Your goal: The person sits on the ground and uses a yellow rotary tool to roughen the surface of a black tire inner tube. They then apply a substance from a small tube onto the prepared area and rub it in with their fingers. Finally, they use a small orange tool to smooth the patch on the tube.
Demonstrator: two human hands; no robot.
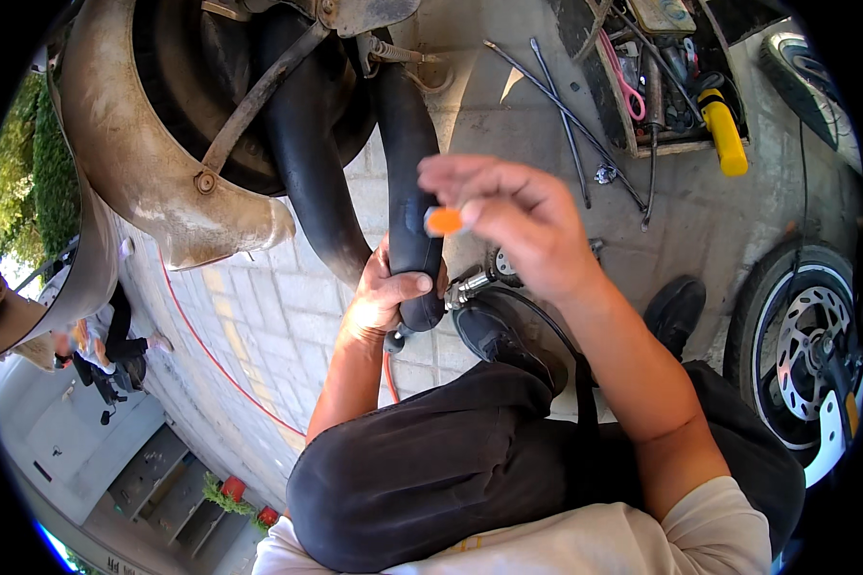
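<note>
A black inner tube (412, 182) hangs down in a loop from the wheel beneath a dirty motorbike fender (125, 125). My left hand (384, 295) is wrapped round the lower part of the tube, thumb across its front. A slightly dull spot shows on the tube above that thumb. Close in front of the tube, my right hand (527, 225) pinches a small oval orange patch (444, 221) with a pale rim between thumb and fingers. The right fingers are a little blurred. Whether the patch touches the tube I cannot tell.
Long metal tyre levers (571, 115) lie on the paving, beside an open toolbox (662, 77) with a yellow-handled tool (724, 134). At the right stands a wheel with a brake disc (801, 359). A black hose and metal fitting (470, 285) lie by my shoe. A red hose (197, 335) crosses the left.
</note>
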